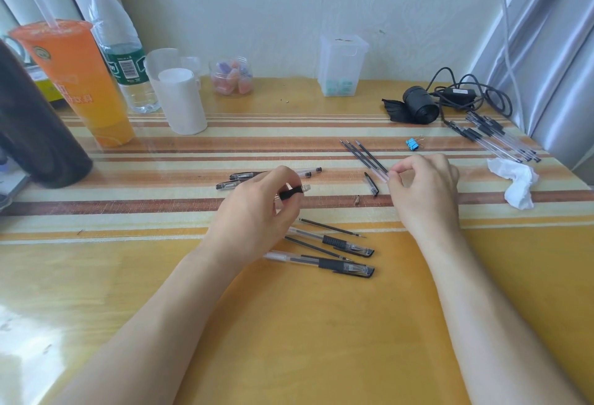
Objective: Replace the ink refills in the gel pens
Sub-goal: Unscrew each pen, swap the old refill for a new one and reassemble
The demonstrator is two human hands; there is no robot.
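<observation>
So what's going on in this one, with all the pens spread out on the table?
A person is working through gel pens at a table. The left hand holds a pen's black grip section, and the right hand pinches the end of a clear barrel lying beside three loose refills. A separate cap lies between the hands. More capped pens and refills lie nearer the person, and another bunch of pens lies at the far right.
</observation>
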